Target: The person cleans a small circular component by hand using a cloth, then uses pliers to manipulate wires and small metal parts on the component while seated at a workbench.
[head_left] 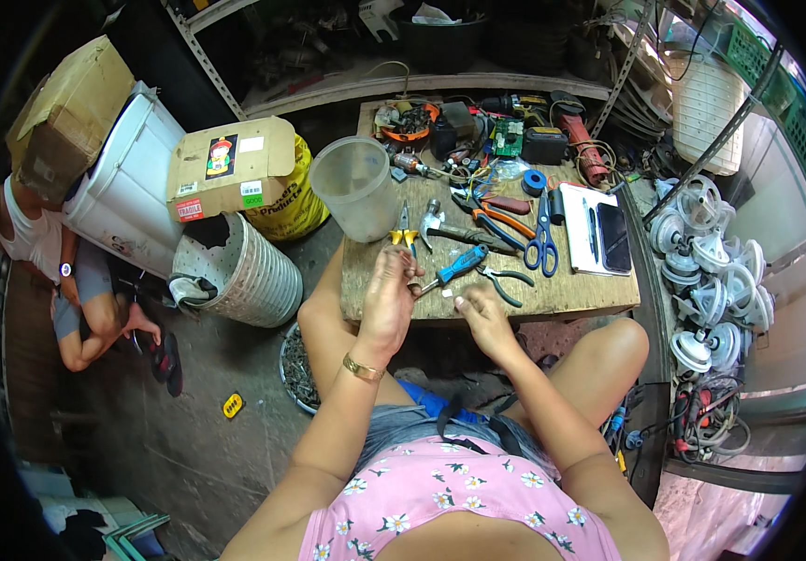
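My left hand [387,304] is at the front left of the wooden table [384,297], its fingers curled. What they hold, if anything, is hidden. Just beyond it lie pliers with yellow handles [405,230]. A blue-handled screwdriver [463,266] lies with its shaft pointing toward my left fingers. My right hand [487,327] is closed at the table's front edge, thumb and fingers together. Close to its thumb is a small white piece [448,293]; whether it is gripped I cannot tell. Dark-handled pliers [506,282] lie beyond that hand, near a hammer [464,236].
A cloudy plastic tub [356,192] stands at the table's left corner. Blue scissors [542,245], a phone [614,238] and a red power tool [584,154] lie to the right. White plastic parts [710,271] are piled beyond. Another person [57,252] sits at far left, past buckets.
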Demonstrator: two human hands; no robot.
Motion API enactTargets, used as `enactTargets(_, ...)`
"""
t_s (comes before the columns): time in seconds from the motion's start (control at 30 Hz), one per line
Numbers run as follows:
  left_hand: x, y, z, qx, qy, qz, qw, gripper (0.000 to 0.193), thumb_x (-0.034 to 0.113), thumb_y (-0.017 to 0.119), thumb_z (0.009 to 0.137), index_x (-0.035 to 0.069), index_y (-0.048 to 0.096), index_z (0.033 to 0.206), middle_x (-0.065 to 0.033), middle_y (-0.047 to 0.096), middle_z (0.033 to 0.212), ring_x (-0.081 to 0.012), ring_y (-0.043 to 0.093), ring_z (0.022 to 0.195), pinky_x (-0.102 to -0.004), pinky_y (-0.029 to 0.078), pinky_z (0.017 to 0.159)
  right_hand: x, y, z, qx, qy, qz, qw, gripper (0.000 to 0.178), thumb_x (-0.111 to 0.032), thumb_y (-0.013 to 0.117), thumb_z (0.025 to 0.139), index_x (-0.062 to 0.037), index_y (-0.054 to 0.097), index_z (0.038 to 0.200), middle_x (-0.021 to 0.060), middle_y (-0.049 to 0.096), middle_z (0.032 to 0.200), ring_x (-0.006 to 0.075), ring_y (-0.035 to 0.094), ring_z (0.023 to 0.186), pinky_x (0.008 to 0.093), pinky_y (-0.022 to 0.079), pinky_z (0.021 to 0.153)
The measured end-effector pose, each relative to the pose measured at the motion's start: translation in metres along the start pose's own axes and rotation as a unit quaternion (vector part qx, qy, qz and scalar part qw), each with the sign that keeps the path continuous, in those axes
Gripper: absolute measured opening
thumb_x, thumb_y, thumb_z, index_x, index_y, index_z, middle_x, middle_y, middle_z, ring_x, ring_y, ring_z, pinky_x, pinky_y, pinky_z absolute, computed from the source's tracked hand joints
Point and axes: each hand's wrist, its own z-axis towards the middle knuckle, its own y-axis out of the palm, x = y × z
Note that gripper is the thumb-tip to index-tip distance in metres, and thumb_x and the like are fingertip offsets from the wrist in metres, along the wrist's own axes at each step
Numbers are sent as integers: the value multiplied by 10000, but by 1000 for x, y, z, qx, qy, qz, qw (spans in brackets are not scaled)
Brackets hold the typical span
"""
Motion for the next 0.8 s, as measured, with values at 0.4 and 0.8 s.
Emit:
enactTargets(0.4,6,31,-14,-75,166,195,964,273,271,558,985,48,473,1116,-29,419,987,-111,426,909,-251,395,828,-81,-13,5,19,-142,105,984,103,-73,543,943,-2,618,943,88,596,679,181,572,605,310,449,569)
enactTargets(0.8,4,20,-11,-139,158,155,965,273,256,580,952,44,482,1092,-46,428,1051,-129,424,972,-262,352,905,-107,-2,-5,23,-91,168,981,57,-24,584,913,9,588,866,77,596,709,107,531,651,277,448,603)
